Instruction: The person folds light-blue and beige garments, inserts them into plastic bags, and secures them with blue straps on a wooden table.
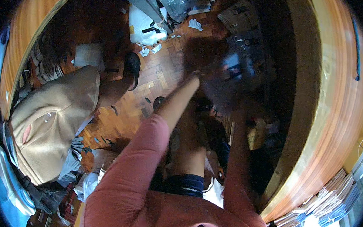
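Both of my arms, in pink sleeves, reach forward into the shade beneath a wooden tabletop. My left hand (205,53) is dark and smeared by motion, so its fingers do not show. Lower and to the right, my right hand (241,104) is also lost in shadow and blur. Between and beyond the hands is a dark, bluish, shiny shape (232,66), perhaps plastic-wrapped; its kind is unclear. Whether either hand grips it cannot be told.
The curved wooden table edge (335,104) runs along the right. At left sits another person in beige shorts (52,124), with a dark slipper (131,69). A white bag (145,27), clear plastic (177,0) and paper scraps (195,25) lie ahead on the parquet floor (157,67).
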A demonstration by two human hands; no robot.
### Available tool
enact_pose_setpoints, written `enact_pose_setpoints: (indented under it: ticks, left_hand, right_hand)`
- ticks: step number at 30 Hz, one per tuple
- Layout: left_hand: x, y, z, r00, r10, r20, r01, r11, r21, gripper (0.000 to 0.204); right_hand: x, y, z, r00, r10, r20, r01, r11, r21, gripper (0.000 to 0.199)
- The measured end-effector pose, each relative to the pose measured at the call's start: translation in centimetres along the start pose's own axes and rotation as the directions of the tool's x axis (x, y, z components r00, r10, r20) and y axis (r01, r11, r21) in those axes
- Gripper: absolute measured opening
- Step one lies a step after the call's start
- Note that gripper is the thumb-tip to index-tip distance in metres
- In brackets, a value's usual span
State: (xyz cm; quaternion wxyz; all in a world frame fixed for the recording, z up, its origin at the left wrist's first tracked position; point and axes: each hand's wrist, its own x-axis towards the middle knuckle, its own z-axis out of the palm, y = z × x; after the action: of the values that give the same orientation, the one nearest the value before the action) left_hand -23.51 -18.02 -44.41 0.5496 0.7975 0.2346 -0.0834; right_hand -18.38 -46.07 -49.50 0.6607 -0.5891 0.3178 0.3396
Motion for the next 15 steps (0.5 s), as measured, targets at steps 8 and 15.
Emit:
enact_pose_setpoints:
  ticks: [8,15]
  left_hand:
    - [-5.9,-5.4,7.3,0.983,0.024,0.184,0.006,0.987,-0.163,0.083]
    - [-24.9,-4.7,0.5,0.852,-0.324,0.411,0.338,0.94,0.041,0.077]
  right_hand:
    - [-2.5,-2.0,-1.9,1.0,-0.002,-0.012,0.001,0.999,-0.049,0.036]
    - [-16.1,13.3,5.4,0.962,0.219,0.164,-0.17,0.949,-0.266,0.028]
